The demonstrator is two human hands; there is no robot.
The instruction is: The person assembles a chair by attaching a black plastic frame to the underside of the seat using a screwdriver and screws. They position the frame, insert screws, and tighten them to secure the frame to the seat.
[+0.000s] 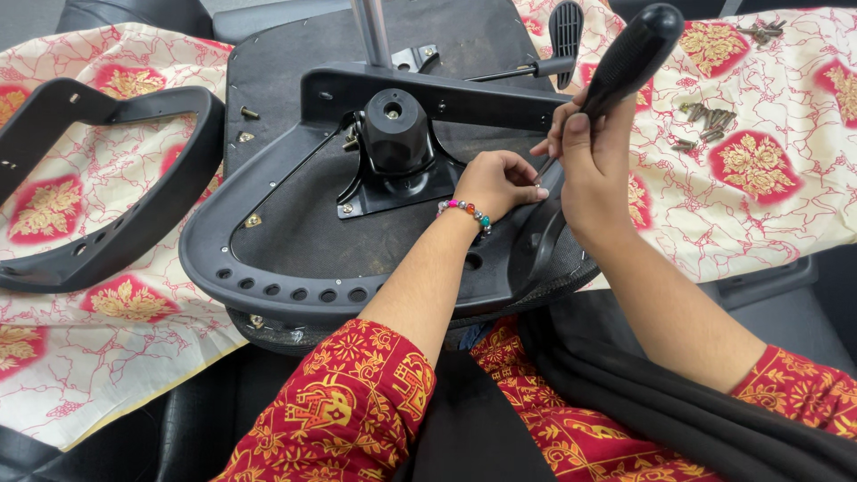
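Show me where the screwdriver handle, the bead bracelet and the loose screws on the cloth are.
screwdriver handle (630, 54), head view, middle of the black grip.
bead bracelet (464, 212), head view, beads on the left wrist.
loose screws (708, 120), head view, centre of the pile.

A cream cloth (768, 205) with red veined lines and red squares holding gold flowers covers the surface on both sides. On its left part lies a loose black curved plastic frame (116, 223), open in the middle, with a row of small holes along its lower edge. Near the top right corner, a scatter of dark screws (710, 120) rests on the cloth, with a few more (763, 31) further up by the edge. A black lever with a flat ribbed paddle (565, 31) sticks out at the top. Dark padded seating (196, 411) shows below the cloth's lower left edge.
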